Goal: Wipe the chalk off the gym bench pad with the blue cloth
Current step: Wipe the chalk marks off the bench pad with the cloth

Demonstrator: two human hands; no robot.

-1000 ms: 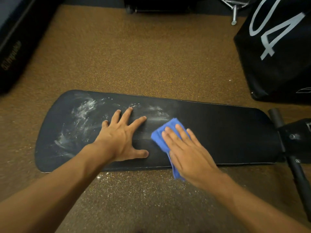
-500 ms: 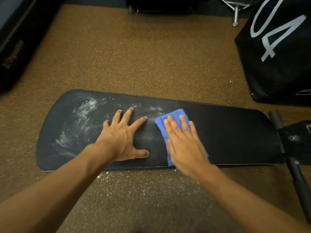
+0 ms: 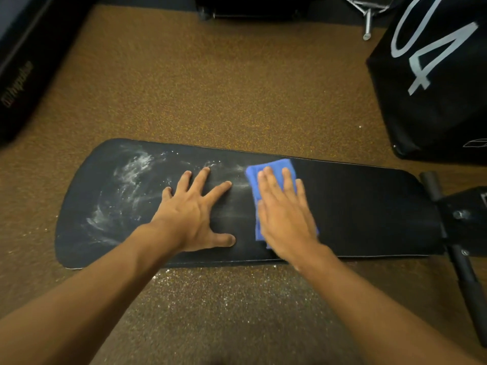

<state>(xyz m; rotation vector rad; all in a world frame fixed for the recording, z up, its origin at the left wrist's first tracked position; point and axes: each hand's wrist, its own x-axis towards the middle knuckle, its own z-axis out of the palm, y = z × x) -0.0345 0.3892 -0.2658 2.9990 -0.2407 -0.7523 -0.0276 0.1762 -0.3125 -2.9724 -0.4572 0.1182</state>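
Observation:
A long black bench pad (image 3: 369, 206) lies across the view, low over the brown floor. White chalk smears (image 3: 131, 175) cover its left part, and a faint streak runs beside the cloth. My left hand (image 3: 195, 214) rests flat on the pad's middle, fingers spread, holding nothing. My right hand (image 3: 284, 217) presses flat on the blue cloth (image 3: 268, 167), which lies folded on the pad just right of the left hand. The cloth's far edge sits near the pad's far edge. Most of the cloth is hidden under my hand.
The bench's black metal frame and tube (image 3: 463, 248) stick out at the pad's right end. A black box with large white digits (image 3: 434, 75) stands at the back right. Dark equipment (image 3: 21, 69) lines the left side. Chalk dust (image 3: 210, 280) speckles the floor near the pad's front edge.
My right hand has pushed the blue cloth away from me, from the pad's near edge toward its far edge. The left hand has stayed in place.

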